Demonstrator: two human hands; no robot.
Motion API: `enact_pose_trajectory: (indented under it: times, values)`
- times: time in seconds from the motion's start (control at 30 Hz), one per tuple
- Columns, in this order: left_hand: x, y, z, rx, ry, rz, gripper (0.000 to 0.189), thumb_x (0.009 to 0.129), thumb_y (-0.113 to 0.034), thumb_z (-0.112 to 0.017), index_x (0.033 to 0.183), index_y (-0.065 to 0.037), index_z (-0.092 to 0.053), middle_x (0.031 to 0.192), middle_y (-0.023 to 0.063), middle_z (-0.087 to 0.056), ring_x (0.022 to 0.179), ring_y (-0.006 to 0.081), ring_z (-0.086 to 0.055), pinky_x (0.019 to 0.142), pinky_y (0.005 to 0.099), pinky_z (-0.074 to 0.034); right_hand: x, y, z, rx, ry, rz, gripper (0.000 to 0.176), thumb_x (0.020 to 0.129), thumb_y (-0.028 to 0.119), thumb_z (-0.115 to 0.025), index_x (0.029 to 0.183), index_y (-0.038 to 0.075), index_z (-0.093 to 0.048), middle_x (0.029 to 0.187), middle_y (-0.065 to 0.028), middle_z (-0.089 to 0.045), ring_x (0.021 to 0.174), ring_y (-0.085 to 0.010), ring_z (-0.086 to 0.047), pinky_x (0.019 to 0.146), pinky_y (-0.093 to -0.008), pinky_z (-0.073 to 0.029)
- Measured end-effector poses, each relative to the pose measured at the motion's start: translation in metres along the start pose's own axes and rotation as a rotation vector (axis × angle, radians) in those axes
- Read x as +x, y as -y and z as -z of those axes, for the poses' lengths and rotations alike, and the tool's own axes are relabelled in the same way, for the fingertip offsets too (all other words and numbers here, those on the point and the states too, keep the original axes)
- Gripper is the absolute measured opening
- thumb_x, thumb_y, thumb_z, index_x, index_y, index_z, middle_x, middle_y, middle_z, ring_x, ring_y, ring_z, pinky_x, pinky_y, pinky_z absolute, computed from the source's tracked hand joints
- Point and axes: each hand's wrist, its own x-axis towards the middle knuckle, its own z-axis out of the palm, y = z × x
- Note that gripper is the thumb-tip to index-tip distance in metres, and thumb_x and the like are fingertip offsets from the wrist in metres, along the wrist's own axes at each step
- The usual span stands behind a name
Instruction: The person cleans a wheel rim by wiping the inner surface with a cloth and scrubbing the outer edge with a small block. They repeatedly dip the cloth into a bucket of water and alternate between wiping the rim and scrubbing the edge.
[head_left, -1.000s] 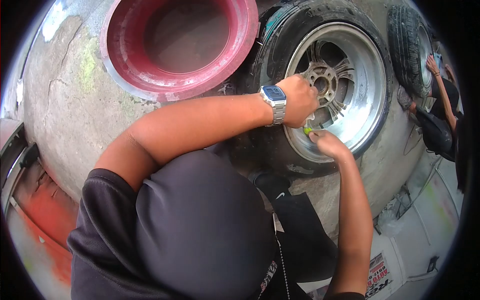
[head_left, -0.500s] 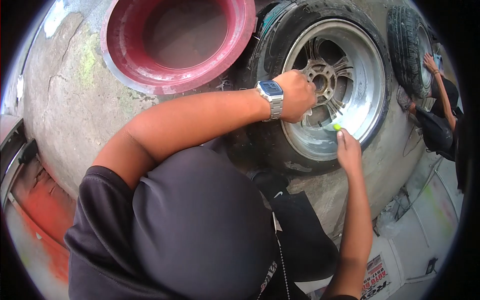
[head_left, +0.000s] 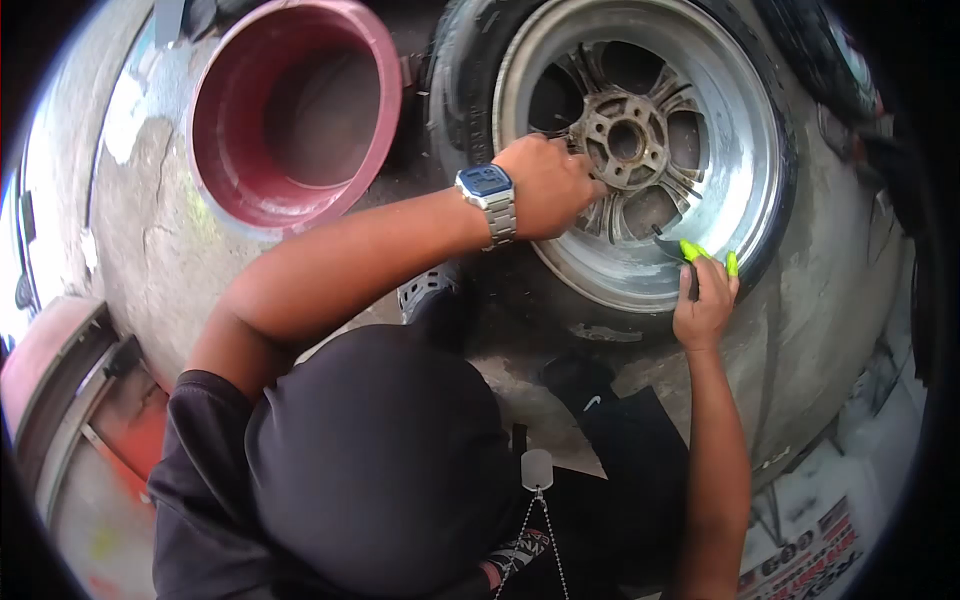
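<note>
A car wheel [head_left: 742,180] lies on the ground, its silver alloy rim facing up inside a black tire. My left hand [head_left: 548,187], with a digital watch on its wrist, is closed at the left side of the spokes, fingers curled over a spoke [head_left: 600,212]. Low on the right of the rim, my right hand [head_left: 708,308] pinches a bright green and dark grey piece [head_left: 690,250]. It rests against the inner wall of the rim; its exact kind is hidden by the fingers. Wet grey smears mark the metal beside it.
A red plastic tub [head_left: 215,140] stands to the left of the wheel on stained concrete [head_left: 135,225]. A second tire [head_left: 800,50] is at the upper right, near a person in dark clothes. A red and grey panel [head_left: 130,430] lies at the left.
My view has shifted, so the tub and wheel sit further left. My right hand has turned, showing more of the green and grey piece. My left hand stays at the spokes.
</note>
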Motion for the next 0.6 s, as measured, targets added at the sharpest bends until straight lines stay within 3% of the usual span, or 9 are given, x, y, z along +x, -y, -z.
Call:
enact_pose_trajectory:
  times: [0.13, 0.17, 0.23, 0.3, 0.4, 0.5, 0.53, 0.6]
  values:
    - [0.015, -0.014, -0.005, -0.097, 0.167, -0.055, 0.033, 0.101, -0.039, -0.062, 0.113, -0.01, -0.072, 0.112, 0.0112, -0.07, 0.105, 0.0331, -0.07, 0.083, 0.0449, -0.06, 0.0, 0.0, 0.001, 0.032, -0.045, 0.005, 0.02, 0.091, 0.012, -0.07, 0.11, 0.005, -0.07, 0.106, -0.0115, -0.073, 0.104, -0.031, -0.067, 0.113, -0.0524, -0.038]
    - [0.017, -0.024, -0.011, -0.079, 0.166, -0.087, 0.038, 0.102, -0.041, -0.058, 0.106, -0.007, -0.073, 0.104, 0.015, -0.073, 0.099, 0.034, -0.072, 0.082, 0.0454, -0.06, 0.001, 0.001, 0.002, 0.053, -0.035, -0.012, 0.021, 0.091, 0.013, -0.07, 0.11, 0.005, -0.07, 0.106, -0.0116, -0.073, 0.104, -0.0311, -0.067, 0.112, -0.0524, -0.039]
    - [0.037, -0.054, -0.013, -0.119, 0.349, -0.125, 0.044, 0.102, -0.045, -0.056, 0.097, -0.005, -0.074, 0.093, 0.0183, -0.075, 0.09, 0.0359, -0.074, 0.08, 0.0457, -0.06, 0.0, 0.0, 0.004, 0.095, -0.014, -0.047, 0.021, 0.091, 0.014, -0.07, 0.11, 0.005, -0.07, 0.106, -0.0117, -0.073, 0.104, -0.0312, -0.067, 0.111, -0.0526, -0.039]
    - [0.06, -0.085, -0.033, -0.284, 0.248, -0.14, 0.045, 0.101, -0.043, -0.054, 0.087, -0.005, -0.074, 0.08, 0.0188, -0.074, 0.08, 0.04, -0.074, 0.08, 0.0478, -0.059, -0.003, -0.006, 0.001, 0.101, -0.082, -0.014, 0.022, 0.092, 0.015, -0.069, 0.11, 0.003, -0.069, 0.106, -0.0135, -0.072, 0.104, -0.034, -0.067, 0.106, -0.0517, -0.042]
    - [0.095, -0.123, -0.059, -0.481, 0.136, -0.001, 0.04, 0.101, -0.039, -0.053, 0.1, -0.002, -0.07, 0.101, 0.0211, -0.074, 0.094, 0.0413, -0.072, 0.084, 0.0497, -0.057, -0.007, -0.012, -0.001, 0.122, -0.191, 0.006, 0.024, 0.092, 0.014, -0.067, 0.112, 0.0, -0.067, 0.107, -0.0165, -0.071, 0.105, -0.0375, -0.066, 0.102, -0.0512, -0.045]
    - [0.086, -0.107, -0.074, -0.673, 0.046, -0.09, 0.039, 0.101, -0.035, -0.051, 0.115, 0.0, -0.061, 0.129, 0.025, -0.064, 0.115, 0.0411, -0.066, 0.094, 0.0507, -0.053, -0.009, -0.014, -0.002, 0.182, -0.196, -0.026, 0.024, 0.093, 0.014, -0.066, 0.112, 0.0, -0.067, 0.108, -0.0168, -0.071, 0.105, -0.0378, -0.065, 0.103, -0.0512, -0.045]
    - [0.094, -0.089, -0.08, -0.671, 0.154, -0.315, 0.041, 0.101, -0.033, -0.049, 0.125, -0.001, -0.054, 0.136, 0.0257, -0.054, 0.126, 0.0402, -0.057, 0.102, 0.0496, -0.049, -0.007, -0.012, -0.001, 0.184, -0.225, -0.022, 0.024, 0.094, 0.014, -0.065, 0.112, -0.001, -0.066, 0.106, -0.0169, -0.071, 0.104, -0.038, -0.065, 0.104, -0.0511, -0.045]
    - [0.1, -0.077, -0.096, -0.687, 0.126, -0.373, 0.042, 0.1, -0.033, -0.049, 0.126, -0.001, -0.055, 0.128, 0.0249, -0.056, 0.123, 0.04, -0.057, 0.104, 0.0493, -0.048, -0.006, -0.011, 0.001, 0.186, -0.198, -0.023, 0.023, 0.094, 0.014, -0.065, 0.112, -0.001, -0.067, 0.106, -0.0168, -0.071, 0.104, -0.0373, -0.065, 0.105, -0.0515, -0.044]
